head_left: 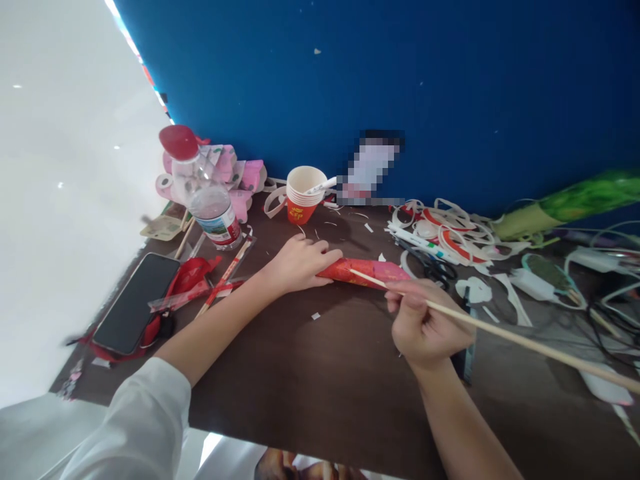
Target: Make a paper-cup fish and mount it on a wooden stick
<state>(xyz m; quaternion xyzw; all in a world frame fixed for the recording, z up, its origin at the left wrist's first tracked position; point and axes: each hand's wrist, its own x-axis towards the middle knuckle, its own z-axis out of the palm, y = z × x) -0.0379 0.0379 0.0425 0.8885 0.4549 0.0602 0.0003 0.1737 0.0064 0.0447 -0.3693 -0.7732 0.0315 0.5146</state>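
Note:
My left hand (299,263) lies on the brown table (320,387) and presses down the left end of a red and pink paper roll (367,273). My right hand (423,323) is closed around a long thin wooden stick (525,341). The stick's tip rests on the roll near its middle, and its other end runs off to the lower right. Both hands are close together at the table's centre.
A stack of paper cups (303,193) and a water bottle (210,200) stand at the back by the blue wall (400,80). A phone (135,303) and chopsticks (225,277) lie left. Scissors (435,267), paper rings and scraps (450,230) and cables (610,300) crowd the right.

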